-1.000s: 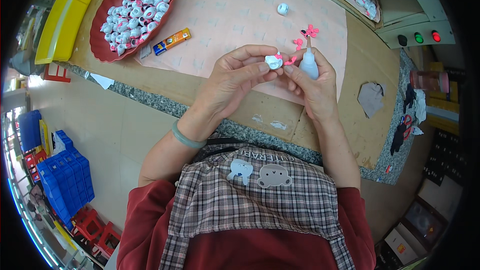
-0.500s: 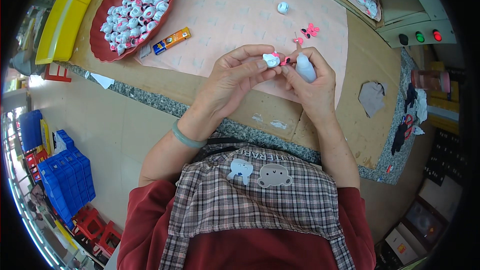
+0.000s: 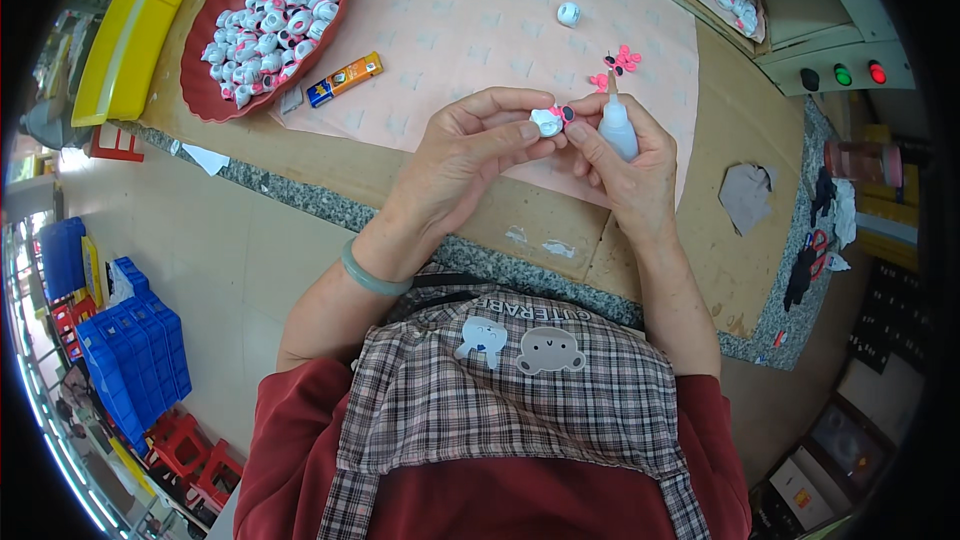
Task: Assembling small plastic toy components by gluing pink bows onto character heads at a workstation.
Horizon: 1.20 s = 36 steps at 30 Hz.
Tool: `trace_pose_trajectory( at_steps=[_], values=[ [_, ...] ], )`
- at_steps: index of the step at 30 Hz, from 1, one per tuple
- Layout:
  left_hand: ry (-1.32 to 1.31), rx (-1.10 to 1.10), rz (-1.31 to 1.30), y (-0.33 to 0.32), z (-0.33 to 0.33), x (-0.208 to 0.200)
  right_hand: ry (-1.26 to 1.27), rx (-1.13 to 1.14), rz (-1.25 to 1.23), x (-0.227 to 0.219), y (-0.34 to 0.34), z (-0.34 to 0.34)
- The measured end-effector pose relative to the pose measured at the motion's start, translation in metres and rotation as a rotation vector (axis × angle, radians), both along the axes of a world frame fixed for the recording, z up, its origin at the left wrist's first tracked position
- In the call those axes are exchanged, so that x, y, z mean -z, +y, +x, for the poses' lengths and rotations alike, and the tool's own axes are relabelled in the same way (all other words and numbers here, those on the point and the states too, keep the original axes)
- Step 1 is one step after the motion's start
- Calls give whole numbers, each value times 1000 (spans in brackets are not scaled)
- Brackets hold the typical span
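Note:
Between its thumb and fingers my left hand (image 3: 480,145) pinches a small white plastic toy head (image 3: 546,122). A pink-and-black piece (image 3: 568,114) sits against the head's right side, with the thumb and finger of my right hand (image 3: 640,170) touching it. That same hand also keeps a white squeeze bottle (image 3: 618,130) with a thin brownish nozzle in its grip, nozzle pointing away from me. Just beyond the nozzle lie several small pink and black pieces (image 3: 627,60) on the pale paper. Farther off, a single white toy part (image 3: 568,14) rests on the paper.
At the far left, a red scalloped basin (image 3: 190,70) holds many white, pink and black toy parts. An orange-and-blue small box (image 3: 345,79) lies beside it. A grey scrap (image 3: 746,198) lies on the cardboard at right, with red-handled scissors (image 3: 818,252) near the table edge.
The pink-and-black piece has come up against the white toy head and turned its black part more into view. The squeeze bottle has shifted slightly right and away from the head.

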<state>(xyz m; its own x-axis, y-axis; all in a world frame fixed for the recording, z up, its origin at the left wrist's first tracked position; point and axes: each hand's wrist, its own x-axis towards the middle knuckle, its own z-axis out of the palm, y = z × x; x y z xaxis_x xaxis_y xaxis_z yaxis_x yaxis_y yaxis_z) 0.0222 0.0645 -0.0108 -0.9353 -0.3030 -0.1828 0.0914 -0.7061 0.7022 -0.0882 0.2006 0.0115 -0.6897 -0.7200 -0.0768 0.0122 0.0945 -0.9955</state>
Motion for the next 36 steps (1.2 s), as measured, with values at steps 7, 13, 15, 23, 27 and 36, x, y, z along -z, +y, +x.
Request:
trace_pose_trajectory(
  at_steps=[7,13,15,23,27,36],
  values=[
    [-8,16,-78,2,1,-3,59,-29,24,-2,2,-1],
    [-9,13,-122,-1,1,-2,64,-28,48,2,3,-4],
    [-5,18,-112,-2,1,-1,37,-49,36,2,3,-5],
    [24,18,-75,-5,2,-3,-53,-39,-54,9,8,-16],
    [13,4,-91,-6,2,-4,-203,-52,-145,-1,11,-17],
    [1,34,-201,-1,2,-1,-379,-122,-187,-5,9,-7]
  ],
)
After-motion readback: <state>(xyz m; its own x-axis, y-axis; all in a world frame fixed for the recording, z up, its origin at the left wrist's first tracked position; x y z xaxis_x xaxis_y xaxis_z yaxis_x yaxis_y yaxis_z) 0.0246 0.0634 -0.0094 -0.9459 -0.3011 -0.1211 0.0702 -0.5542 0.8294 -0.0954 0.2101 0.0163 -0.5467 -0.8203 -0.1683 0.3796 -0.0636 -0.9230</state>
